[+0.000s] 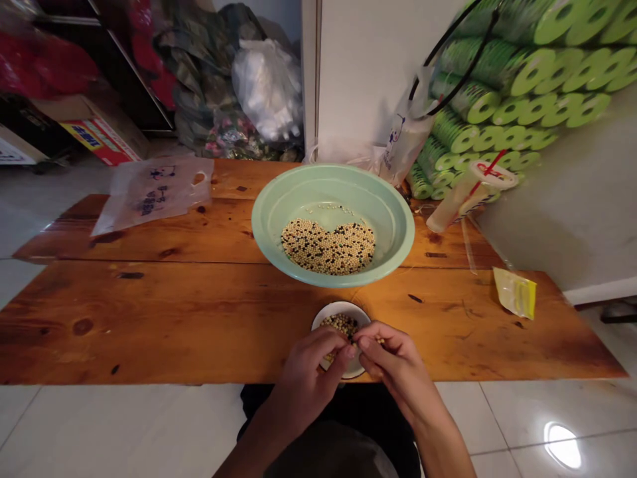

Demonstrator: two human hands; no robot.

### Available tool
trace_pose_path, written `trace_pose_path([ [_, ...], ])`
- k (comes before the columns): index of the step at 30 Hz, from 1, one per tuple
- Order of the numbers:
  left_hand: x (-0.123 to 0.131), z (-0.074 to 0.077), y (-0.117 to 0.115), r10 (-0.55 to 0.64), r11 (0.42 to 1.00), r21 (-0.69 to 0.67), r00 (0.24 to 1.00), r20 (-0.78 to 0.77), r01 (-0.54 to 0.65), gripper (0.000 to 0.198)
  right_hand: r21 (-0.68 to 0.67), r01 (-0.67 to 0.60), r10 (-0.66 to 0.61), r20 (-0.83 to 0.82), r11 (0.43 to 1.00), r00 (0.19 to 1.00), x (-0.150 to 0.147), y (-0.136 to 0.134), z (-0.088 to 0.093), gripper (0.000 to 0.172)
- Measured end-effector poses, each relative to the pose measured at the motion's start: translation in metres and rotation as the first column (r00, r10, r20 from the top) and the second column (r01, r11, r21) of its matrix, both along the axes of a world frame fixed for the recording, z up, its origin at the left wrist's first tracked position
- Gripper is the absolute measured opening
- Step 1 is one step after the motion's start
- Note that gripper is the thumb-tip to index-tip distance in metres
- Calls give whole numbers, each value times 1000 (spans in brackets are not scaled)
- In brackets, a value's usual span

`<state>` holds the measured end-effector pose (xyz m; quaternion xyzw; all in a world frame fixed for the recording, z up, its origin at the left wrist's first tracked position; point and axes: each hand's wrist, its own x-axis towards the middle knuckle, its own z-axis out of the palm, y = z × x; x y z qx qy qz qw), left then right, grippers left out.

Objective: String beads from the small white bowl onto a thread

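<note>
A small white bowl [339, 309] sits at the near edge of the wooden worktop [149, 318], holding a shallow heap of mixed beans [340, 325], mostly pale with some dark ones. The left hand [308, 378] and the right hand [398, 375] are both curled over this bowl, with their fingers drawn in close together above the beans. The hands cover part of the rim. Neither hand is spread open, but whether the fingers are pinching a bean is too small to tell.

Further up the worktop, well apart from the hands, stands one large pale green basin [333, 179]. Its bottom holds a heart-shaped patch of pale and black beans [328, 247], too many to count. So there are two containers of beans in all.

To the left of the basin lies a flat translucent carrier bag [152, 196] with blue print that cannot be read. A second printed bag [405, 143] stands just behind the basin on the right. Beyond it, one clear plastic drink cup [470, 196] with a red-marked lid lies tilted, and one crumpled yellow packet [515, 292] lies near the right edge, its label unreadable. Many green-wrapped rolls [512, 86] are stacked against the wall.
</note>
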<state>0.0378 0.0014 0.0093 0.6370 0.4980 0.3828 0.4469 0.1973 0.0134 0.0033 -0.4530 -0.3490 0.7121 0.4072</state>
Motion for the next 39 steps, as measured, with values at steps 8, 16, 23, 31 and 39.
trace_pose_path([
  [8,0,-14,1,46,997,61,997,-61,-42,20,167,-86,29,316,982,948,0,3,-5,28],
  [16,0,-22,3,122,986,124,985,-121,-107,16,329,-71,-103,484,942,869,-3,4,-14,25],
  [23,1,-33,1,119,975,205,977,-175,-82,18,420,-104,-193,604,902,773,-6,1,-16,22],
  [31,5,-33,5,103,965,257,981,-163,-59,13,444,-146,-192,631,884,752,-7,0,-14,23],
  [39,4,-33,4,88,976,211,985,-148,-55,17,371,13,-236,563,929,792,-7,0,-13,28],
])
